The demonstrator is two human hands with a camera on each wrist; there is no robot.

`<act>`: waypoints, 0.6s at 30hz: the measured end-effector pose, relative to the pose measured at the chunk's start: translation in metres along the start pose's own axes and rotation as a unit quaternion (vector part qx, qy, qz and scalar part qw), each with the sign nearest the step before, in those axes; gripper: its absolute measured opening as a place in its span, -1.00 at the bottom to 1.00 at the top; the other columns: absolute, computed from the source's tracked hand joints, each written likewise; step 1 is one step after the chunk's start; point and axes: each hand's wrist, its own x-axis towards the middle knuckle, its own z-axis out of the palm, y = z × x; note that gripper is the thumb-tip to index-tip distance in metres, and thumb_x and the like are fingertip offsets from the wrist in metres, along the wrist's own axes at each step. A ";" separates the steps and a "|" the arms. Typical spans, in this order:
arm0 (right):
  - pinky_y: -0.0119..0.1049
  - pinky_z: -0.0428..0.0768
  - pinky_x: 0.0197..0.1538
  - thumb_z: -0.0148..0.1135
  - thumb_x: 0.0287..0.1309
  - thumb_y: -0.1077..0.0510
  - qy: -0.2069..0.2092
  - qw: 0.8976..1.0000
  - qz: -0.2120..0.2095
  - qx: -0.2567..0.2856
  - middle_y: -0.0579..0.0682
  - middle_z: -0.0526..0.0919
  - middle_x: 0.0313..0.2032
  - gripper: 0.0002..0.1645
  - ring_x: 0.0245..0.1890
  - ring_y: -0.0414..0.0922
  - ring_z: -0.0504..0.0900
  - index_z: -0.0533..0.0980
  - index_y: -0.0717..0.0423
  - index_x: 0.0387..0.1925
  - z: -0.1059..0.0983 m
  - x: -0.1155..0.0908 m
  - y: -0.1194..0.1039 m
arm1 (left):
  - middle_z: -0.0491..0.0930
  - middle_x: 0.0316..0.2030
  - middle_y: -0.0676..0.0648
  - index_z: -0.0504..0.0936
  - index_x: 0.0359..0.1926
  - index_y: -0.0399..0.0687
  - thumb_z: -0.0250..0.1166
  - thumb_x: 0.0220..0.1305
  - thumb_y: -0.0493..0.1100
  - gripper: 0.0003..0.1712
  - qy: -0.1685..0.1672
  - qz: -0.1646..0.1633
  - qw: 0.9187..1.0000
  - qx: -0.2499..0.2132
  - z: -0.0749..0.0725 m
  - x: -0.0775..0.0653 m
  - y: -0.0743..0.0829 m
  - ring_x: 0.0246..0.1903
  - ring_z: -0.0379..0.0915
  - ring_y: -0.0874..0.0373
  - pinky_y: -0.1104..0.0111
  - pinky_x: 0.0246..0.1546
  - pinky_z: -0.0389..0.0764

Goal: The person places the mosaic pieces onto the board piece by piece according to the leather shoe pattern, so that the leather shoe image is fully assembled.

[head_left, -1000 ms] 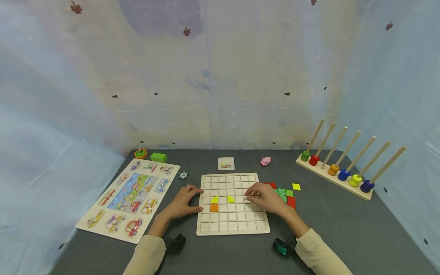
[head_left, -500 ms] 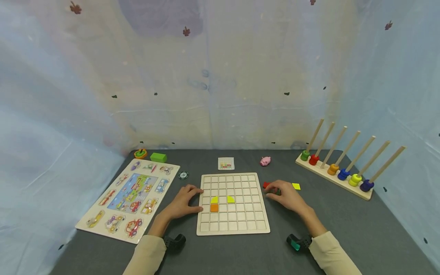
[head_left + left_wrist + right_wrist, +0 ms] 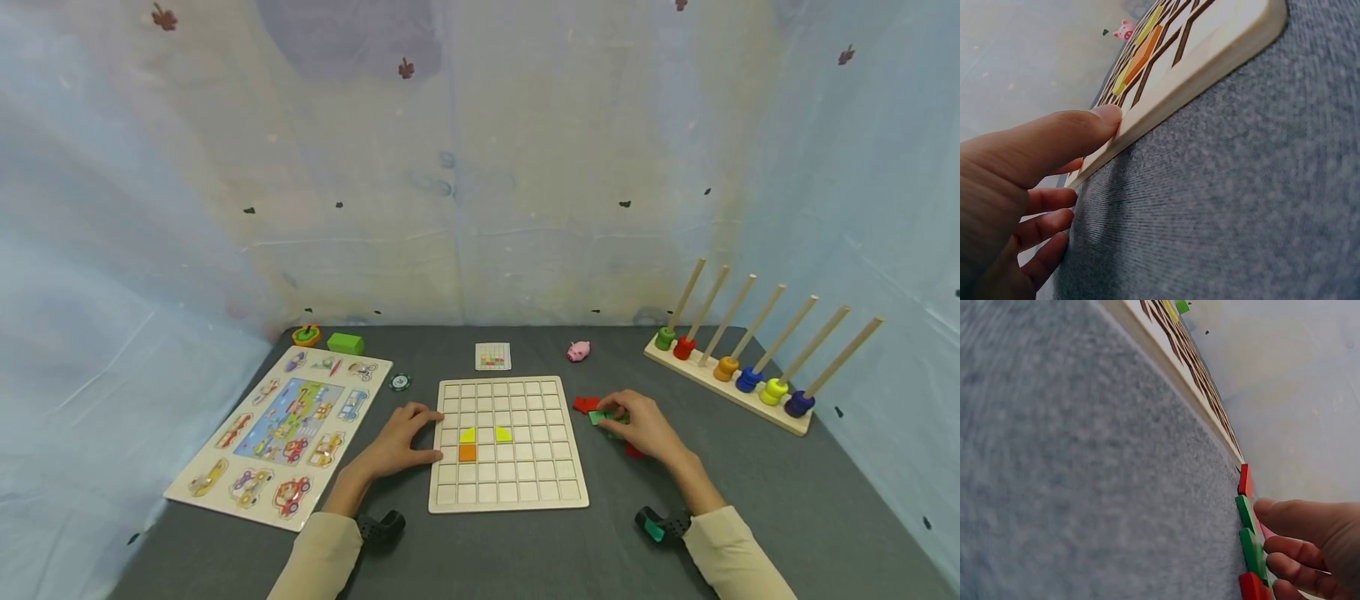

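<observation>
A wooden grid board lies in the middle of the table in the head view. It bears an orange square tile and two yellow round-edged tiles. My left hand rests against the board's left edge, with its thumb on the rim in the left wrist view. To the right of the board, my right hand reaches over green tiles. Red tiles lie just beyond them. In the right wrist view the thumb is right beside a green tile, fingers spread apart from it.
A vehicle picture puzzle lies on the left, near a green block and a round chip. A small pattern card and a pink pig stand at the back. A peg stand with rings is on the right.
My right hand has left the board's right side and moved right to the loose tiles, now covering the yellow square tile there. My left hand has stayed at the board's edge.
</observation>
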 end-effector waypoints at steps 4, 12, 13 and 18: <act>-0.30 0.43 -0.36 0.40 -0.02 0.18 0.009 1.000 -0.003 -0.001 0.02 0.57 -0.33 -0.72 -0.42 -0.09 0.50 0.61 0.17 -0.22 0.001 0.000 0.003 | 0.31 0.09 -0.10 0.42 0.22 -0.01 0.38 0.07 0.10 -0.29 0.000 -0.002 1.000 0.001 0.000 0.000 0.000 0.02 0.19 0.01 0.01 0.03 0.29; -0.22 0.31 -0.30 0.40 -0.02 0.15 0.003 1.000 0.014 -0.011 0.00 0.53 -0.36 -0.72 -0.44 -0.13 0.42 0.62 0.13 -0.22 0.005 0.002 0.004 | 0.31 0.08 -0.11 0.43 0.22 -0.01 0.38 0.06 0.11 -0.29 0.003 0.005 1.000 0.006 0.001 0.001 -0.002 0.01 0.20 0.01 0.02 0.02 0.30; -0.20 0.28 -0.29 0.40 -0.02 0.14 0.003 1.000 0.016 -0.012 -0.01 0.52 -0.37 -0.72 -0.45 -0.13 0.40 0.62 0.13 -0.21 0.005 0.002 0.004 | 0.31 0.08 -0.11 0.43 0.22 -0.01 0.38 0.06 0.11 -0.29 0.003 0.006 1.000 0.006 0.001 0.001 -0.003 0.01 0.20 0.01 0.02 0.02 0.30; -0.17 0.23 -0.28 0.40 -0.02 0.14 0.005 1.000 0.009 -0.015 -0.01 0.51 -0.38 -0.69 -0.46 -0.14 0.37 0.61 0.13 -0.18 0.006 0.001 0.004 | 0.31 0.08 -0.11 0.43 0.22 -0.01 0.38 0.06 0.11 -0.29 0.004 0.008 1.000 0.009 0.002 0.001 -0.004 0.00 0.20 0.01 0.02 0.01 0.30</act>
